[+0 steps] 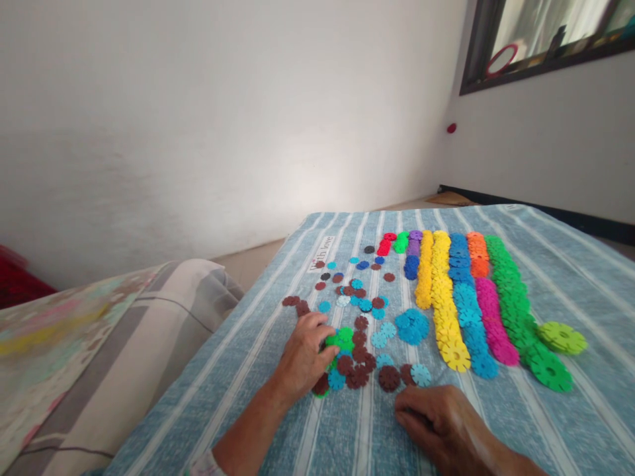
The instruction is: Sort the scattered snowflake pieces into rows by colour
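Observation:
My left hand (307, 354) is over the loose pile of notched plastic discs, its fingers and thumb curled around green snowflake discs (343, 339). Brown discs (358, 377) and a blue disc (336, 379) lie right beside its thumb. My right hand (439, 416) rests closed near the table's front, knuckles up; whatever its fingers may hold is hidden. Just beyond it are a light blue disc (421, 375) and a dark brown disc (389, 378).
Overlapping rows of discs sorted by colour run along the right, including a yellow row (443, 297), a magenta row (491, 317) and a green row (510, 291). A blue heap (413, 326) sits left of them. The striped cloth (585, 297) covers the table; a bed (163, 317) stands left.

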Tool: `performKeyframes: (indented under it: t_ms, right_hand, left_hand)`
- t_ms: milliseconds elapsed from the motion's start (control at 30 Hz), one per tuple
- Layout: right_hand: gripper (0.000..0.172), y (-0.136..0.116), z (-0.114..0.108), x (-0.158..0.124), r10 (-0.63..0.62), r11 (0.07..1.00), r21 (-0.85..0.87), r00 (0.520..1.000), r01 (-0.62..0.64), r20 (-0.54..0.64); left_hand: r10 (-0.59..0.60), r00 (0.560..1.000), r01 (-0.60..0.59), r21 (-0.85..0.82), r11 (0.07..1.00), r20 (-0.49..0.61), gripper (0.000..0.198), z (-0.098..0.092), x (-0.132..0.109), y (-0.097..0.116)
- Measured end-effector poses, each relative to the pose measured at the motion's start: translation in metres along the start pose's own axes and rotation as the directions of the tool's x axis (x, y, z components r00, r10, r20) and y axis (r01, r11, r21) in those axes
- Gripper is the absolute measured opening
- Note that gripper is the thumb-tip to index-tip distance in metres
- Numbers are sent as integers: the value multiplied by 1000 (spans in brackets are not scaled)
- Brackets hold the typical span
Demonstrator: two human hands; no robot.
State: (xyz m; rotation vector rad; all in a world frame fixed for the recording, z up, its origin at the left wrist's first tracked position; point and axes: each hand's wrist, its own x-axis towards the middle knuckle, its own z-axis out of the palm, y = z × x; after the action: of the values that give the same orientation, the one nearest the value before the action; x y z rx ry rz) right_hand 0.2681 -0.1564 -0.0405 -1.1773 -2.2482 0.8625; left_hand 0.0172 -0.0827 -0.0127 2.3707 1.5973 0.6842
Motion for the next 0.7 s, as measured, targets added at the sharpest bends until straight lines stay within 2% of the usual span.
performKeyframes:
  t_ms: [300, 533, 700]
  right_hand:
    - [26, -1, -1, -2, 10, 1000, 3, 1000, -10, 3]
    - [25, 1, 1, -1, 6, 1000, 10, 1000, -6, 3]
    - [25, 2, 2, 0, 3, 1000, 15, 1000, -3, -8]
  left_hand:
    - [-82, 997, 82, -42, 996, 11, 16, -3, 1, 2]
    - [-80, 997, 76, -157, 985, -23, 15, -5, 0, 7]
    - [-167, 985, 170, -245, 955, 31, 11, -8, 6, 11]
